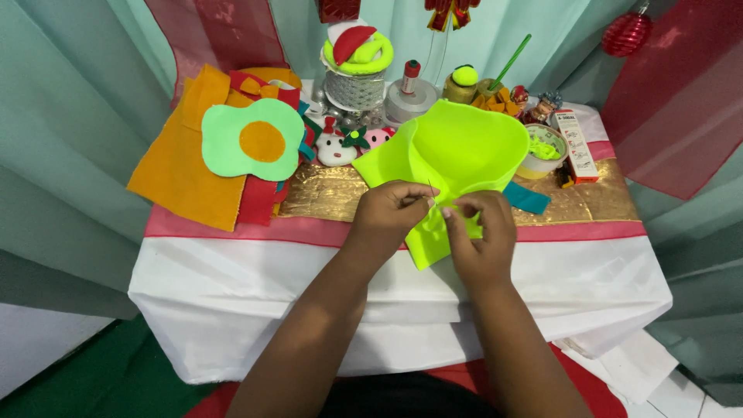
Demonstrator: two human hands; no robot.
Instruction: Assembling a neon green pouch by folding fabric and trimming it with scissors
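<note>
Both my hands meet over the front of a small table. My left hand (391, 210) pinches a thin needle (430, 190) at the edge of a neon yellow-green felt sheet (457, 151). My right hand (480, 232) grips the same sheet's lower fold just beside it, fingers closed on the fabric. The sheet curls upward behind my hands and hides part of the table. A teal felt scrap (528, 198) pokes out from under its right side.
Orange felt (182, 174), red felt (259, 201) and a light green fried-egg shape (255, 139) lie at left. Small stuffed figures (337, 147), a silver spool stack (354, 89), a glue bottle (409, 77), a thread bowl (546, 151) and a box (576, 143) line the back. Curtains surround the white-draped table (232, 310).
</note>
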